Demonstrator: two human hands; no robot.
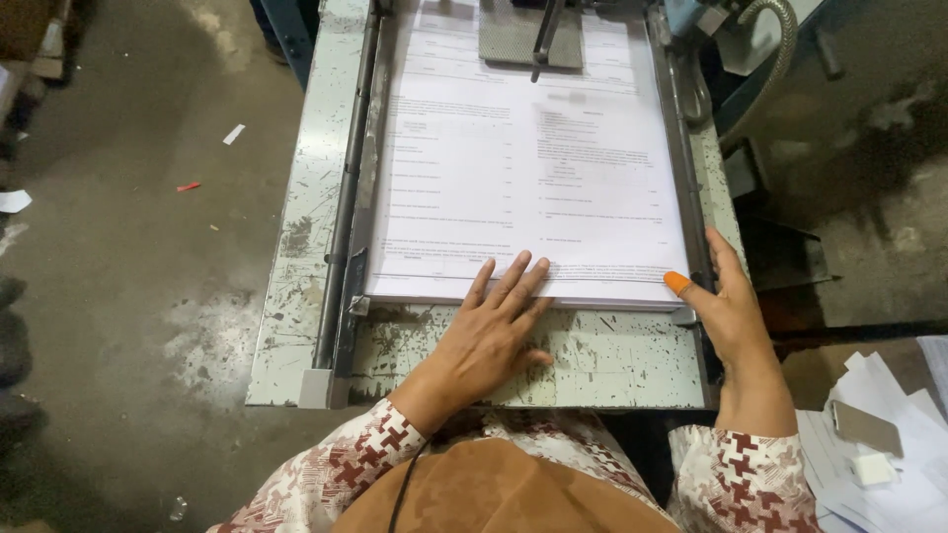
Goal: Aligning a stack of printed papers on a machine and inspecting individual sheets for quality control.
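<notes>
At the far left lies a grey concrete floor (128, 247) with small paper scraps on it. Next comes the worn, paint-chipped metal table (296, 237) of a machine, with a dark guide rail (344, 188) running along its left edge. A thick stack of printed paper (523, 158) covers most of the table, its near edge set back a little from the table's near edge. The left hand (494, 331) lies flat and open, fingers spread, its fingertips resting on the stack's near edge, left of the middle; it grasps nothing. A grey clamp plate (513, 39) sits on the stack at the far edge. The right hand (726, 311) is at the stack's near right corner, thumb with an orange cap touching the paper edge, fingers extended along the right-hand guide (691, 197); it is not closed around anything. Loose white sheets (879, 444) lie at the far right.
</notes>
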